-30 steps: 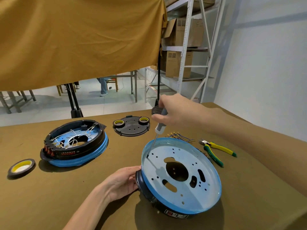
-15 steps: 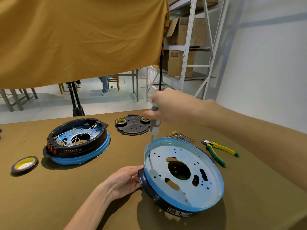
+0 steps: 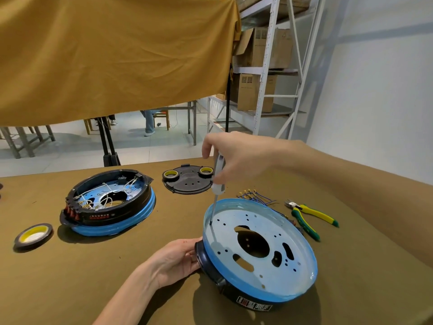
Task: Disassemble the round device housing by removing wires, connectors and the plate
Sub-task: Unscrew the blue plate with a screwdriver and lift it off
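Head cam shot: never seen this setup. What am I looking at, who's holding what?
There is no robot here; the single picture comes from a camera worn on a person's head, looking down at a cloth-covered table. The right hand grips a screwdriver, its tip down inside the near round housing, on the blue-filmed metal plate. The left hand steadies that housing's dark rim. Also on the table: a second housing still full of white wires, a black cover plate carrying two tape rolls, another tape roll, loose removed wires, and yellow-green cutters.
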`<control>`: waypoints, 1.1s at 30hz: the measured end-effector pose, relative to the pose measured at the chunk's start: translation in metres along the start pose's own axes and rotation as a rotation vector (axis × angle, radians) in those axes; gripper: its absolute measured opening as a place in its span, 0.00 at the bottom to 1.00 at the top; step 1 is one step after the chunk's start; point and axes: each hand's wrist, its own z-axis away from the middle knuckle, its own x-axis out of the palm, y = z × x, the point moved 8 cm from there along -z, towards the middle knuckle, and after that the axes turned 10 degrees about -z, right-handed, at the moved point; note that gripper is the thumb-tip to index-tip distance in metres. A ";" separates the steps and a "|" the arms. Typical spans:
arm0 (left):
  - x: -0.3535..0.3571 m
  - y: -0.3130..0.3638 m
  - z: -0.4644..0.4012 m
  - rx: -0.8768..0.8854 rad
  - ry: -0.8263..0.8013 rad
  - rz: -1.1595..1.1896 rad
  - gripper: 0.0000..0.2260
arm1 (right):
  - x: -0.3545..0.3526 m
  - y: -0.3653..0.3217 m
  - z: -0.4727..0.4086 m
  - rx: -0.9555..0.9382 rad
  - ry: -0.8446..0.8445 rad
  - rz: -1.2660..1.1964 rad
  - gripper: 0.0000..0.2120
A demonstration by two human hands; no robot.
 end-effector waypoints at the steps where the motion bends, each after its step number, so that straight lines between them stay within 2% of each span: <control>1: 0.000 0.000 0.000 0.001 0.002 -0.012 0.16 | 0.001 0.001 0.000 0.012 0.054 0.088 0.22; 3: 0.000 0.000 0.000 -0.003 0.007 -0.030 0.16 | 0.000 0.001 -0.002 0.025 0.175 0.283 0.23; 4: -0.001 -0.001 0.000 -0.008 0.008 -0.029 0.16 | 0.000 0.001 -0.003 0.010 0.192 0.300 0.21; 6: -0.001 -0.001 -0.001 -0.016 0.008 -0.025 0.15 | 0.002 0.000 -0.005 -0.027 0.109 0.132 0.14; 8: -0.001 -0.001 -0.001 -0.016 0.012 -0.019 0.15 | 0.003 -0.002 -0.003 -0.050 -0.004 -0.019 0.20; 9: -0.001 -0.001 -0.002 -0.016 0.013 -0.019 0.15 | 0.003 -0.003 -0.002 -0.060 -0.011 -0.005 0.23; 14: -0.001 -0.002 -0.002 -0.025 0.000 -0.041 0.16 | 0.000 0.000 -0.002 -0.010 0.176 0.347 0.27; 15: -0.002 -0.002 -0.003 -0.023 -0.001 -0.045 0.16 | -0.001 0.000 -0.003 -0.016 0.174 0.332 0.24; 17: -0.003 -0.003 -0.003 -0.017 0.004 -0.046 0.16 | 0.000 -0.001 -0.003 -0.051 0.088 0.152 0.16; 20: -0.004 -0.002 -0.005 -0.010 0.004 -0.020 0.15 | 0.001 -0.004 0.001 -0.082 -0.041 -0.039 0.23; 25: -0.005 -0.003 -0.006 -0.008 0.006 -0.038 0.16 | -0.006 0.001 -0.002 -0.014 0.187 0.356 0.26; 28: -0.005 -0.003 -0.006 -0.005 0.012 -0.034 0.16 | -0.005 0.002 -0.004 -0.035 0.084 0.130 0.17; 30: -0.004 -0.002 -0.005 -0.002 0.009 -0.036 0.16 | -0.005 -0.001 -0.001 -0.043 -0.013 0.034 0.21; 33: -0.004 -0.002 -0.005 -0.001 0.011 -0.046 0.15 | -0.004 0.000 0.001 0.007 0.048 0.140 0.20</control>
